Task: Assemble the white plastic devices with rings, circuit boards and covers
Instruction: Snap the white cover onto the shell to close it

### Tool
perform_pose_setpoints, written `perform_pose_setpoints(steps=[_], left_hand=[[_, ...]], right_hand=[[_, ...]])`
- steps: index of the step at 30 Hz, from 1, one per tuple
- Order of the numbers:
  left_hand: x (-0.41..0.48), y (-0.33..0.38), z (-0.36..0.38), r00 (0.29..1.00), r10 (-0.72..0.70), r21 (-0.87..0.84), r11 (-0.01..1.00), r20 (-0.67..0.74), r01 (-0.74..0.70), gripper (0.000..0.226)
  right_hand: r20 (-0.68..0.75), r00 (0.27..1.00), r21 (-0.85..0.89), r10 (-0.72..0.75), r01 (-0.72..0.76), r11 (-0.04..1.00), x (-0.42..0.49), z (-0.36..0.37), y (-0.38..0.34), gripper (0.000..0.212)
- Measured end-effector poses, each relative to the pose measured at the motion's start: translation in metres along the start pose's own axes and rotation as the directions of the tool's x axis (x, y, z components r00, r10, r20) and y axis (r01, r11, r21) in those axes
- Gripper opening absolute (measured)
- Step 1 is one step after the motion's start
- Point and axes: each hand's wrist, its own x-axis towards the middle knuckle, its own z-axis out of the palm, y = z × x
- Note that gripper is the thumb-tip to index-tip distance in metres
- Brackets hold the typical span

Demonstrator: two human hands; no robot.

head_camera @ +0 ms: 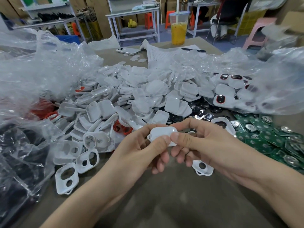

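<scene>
While I pinch it at lower centre, the white device (162, 134) hangs above the surface (164, 204).
Light, stiff, slippery shell, I judge; my left hand (143, 150) and right hand (204, 145) grip its edges, thumbs on top.

- A small assembly workshop: the surface (164, 203) is heaped with loose white plastic shells (128, 96) and green circuit boards (269, 142).
- Behind stand metal workbenches (131, 12) and plastic stools (149, 20).
</scene>
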Motion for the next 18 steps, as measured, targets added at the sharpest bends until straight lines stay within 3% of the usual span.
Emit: perform_pose_setpoints(steps=[7,14,18], left_hand=[[0.0014,-0.0008,0.0051,1.000,-0.028,-0.093,0.995,0.009,0.028,0.037],[0.0017,-0.0039,0.0051,0.999,-0.049,-0.147,0.988,0.013,0.051,0.039],[0.0013,-0.0055,0.0039,0.999,-0.036,-0.098,0.995,0.003,0.036,0.028]], right_hand=[[0.009,0.998,0.128,0.062,-0.063,0.990,0.0004,0.0010,-0.0018,0.039],[0.039,0.999,0.103,0.025,-0.029,0.994,0.0001,-0.0001,0.0001,0.035],[0.034,0.999,0.053,-0.009,0.008,0.999,0.0008,-0.0018,0.0026,0.032]])
